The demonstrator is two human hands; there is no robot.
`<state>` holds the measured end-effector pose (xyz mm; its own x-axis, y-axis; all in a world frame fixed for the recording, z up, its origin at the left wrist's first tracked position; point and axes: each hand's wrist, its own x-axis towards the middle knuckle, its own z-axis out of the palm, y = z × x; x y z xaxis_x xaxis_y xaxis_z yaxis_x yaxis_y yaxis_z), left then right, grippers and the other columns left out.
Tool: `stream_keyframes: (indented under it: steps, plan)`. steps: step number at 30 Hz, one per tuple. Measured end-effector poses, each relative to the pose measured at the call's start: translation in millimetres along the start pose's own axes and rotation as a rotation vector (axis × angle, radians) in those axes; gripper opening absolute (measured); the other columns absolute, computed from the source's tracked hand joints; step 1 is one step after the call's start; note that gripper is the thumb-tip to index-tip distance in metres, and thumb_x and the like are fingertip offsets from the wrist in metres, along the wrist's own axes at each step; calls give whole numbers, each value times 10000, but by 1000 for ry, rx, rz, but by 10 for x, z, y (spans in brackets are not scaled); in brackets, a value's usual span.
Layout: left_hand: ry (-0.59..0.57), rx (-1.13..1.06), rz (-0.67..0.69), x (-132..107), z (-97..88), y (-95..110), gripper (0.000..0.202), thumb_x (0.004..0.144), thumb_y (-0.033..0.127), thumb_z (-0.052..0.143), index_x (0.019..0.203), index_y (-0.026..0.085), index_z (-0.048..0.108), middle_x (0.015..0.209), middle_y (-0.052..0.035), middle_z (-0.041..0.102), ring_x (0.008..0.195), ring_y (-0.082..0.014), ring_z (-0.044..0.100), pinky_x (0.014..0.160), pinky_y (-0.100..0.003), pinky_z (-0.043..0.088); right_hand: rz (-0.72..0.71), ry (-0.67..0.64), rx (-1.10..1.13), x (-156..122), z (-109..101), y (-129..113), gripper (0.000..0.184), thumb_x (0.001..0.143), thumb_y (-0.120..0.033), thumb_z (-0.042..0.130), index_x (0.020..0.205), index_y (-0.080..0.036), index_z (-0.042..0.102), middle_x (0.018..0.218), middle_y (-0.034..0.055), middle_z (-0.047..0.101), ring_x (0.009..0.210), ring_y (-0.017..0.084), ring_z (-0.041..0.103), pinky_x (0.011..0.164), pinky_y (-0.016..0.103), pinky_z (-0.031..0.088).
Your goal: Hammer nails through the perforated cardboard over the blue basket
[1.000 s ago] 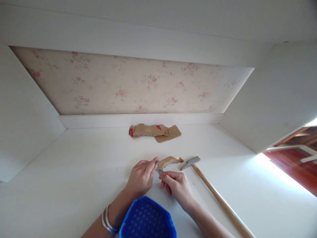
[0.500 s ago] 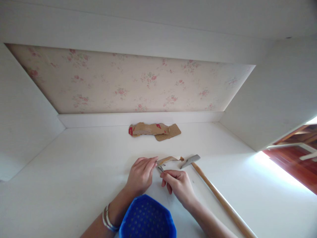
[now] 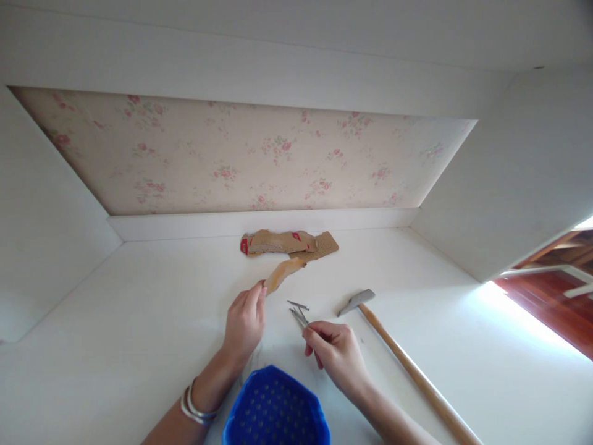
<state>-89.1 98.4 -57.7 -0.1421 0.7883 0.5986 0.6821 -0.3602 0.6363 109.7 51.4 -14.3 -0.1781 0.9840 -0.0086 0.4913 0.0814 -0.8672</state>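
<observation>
My left hand pinches one end of a torn brown strip, which looks like cardboard; its far end comes close to the cardboard pile. Between the thumb and fingers of my right hand are several thin grey nails, their ends pointing up and left. One or two more nails appear just beyond them, on the white surface. To the right lies a hammer, its grey head nearest my right hand and its long wooden handle running toward the lower right.
Torn cardboard pieces with red print lie stacked near the back ledge. A blue basket with a dotted inside is at the bottom, between my forearms. White panels enclose the sides, with flowered wallpaper behind.
My left hand has moved left, lifting the brown strip away from the nails toward the cardboard pile. The nails now show plainly. My right hand has hardly moved.
</observation>
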Motion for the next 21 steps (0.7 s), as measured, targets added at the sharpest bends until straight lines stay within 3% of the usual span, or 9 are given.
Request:
stream_keyframes:
  steps: [3, 5, 8, 15, 21]
  plan:
    - [-11, -64, -155, 21, -18, 55, 278, 953, 386, 498, 911, 182, 681, 746, -47, 703, 647, -185, 646, 637, -268, 470, -137, 43, -203, 22, -12, 83, 324, 860, -254, 474, 543, -199, 517, 523, -30, 487, 501, 101, 426, 533, 232, 279]
    - [-12, -122, -269, 51, -28, 73, 327, 947, 438, 499, 810, 191, 663, 584, 13, 602, 512, -148, 553, 518, -241, 401, -214, 45, -330, 36, -14, 142, 299, 863, -245, 480, 569, -202, 517, 556, -23, 520, 517, 105, 426, 560, 253, 256]
    - [17, -228, -421, 107, -31, 22, 411, 921, 521, 493, 740, 187, 651, 505, 39, 518, 455, -137, 481, 452, -238, 347, -284, 34, -481, 41, -7, 200, 280, 866, -216, 479, 589, -207, 522, 571, -16, 573, 514, 108, 459, 564, 270, 233]
    - [124, -472, -649, 147, 22, -113, 421, 786, 571, 625, 823, 166, 729, 593, 0, 633, 624, -193, 622, 598, -270, 473, -326, 47, -701, 44, -9, 216, 255, 883, -217, 495, 636, -217, 561, 622, -13, 658, 521, 115, 565, 552, 284, 225]
    - [196, -616, -733, 171, 32, -114, 465, 750, 557, 666, 940, 142, 750, 798, -67, 734, 846, -243, 684, 801, -343, 512, -324, 56, -784, 53, -16, 237, 242, 914, -247, 494, 686, -224, 572, 662, -20, 683, 569, 125, 625, 556, 283, 236]
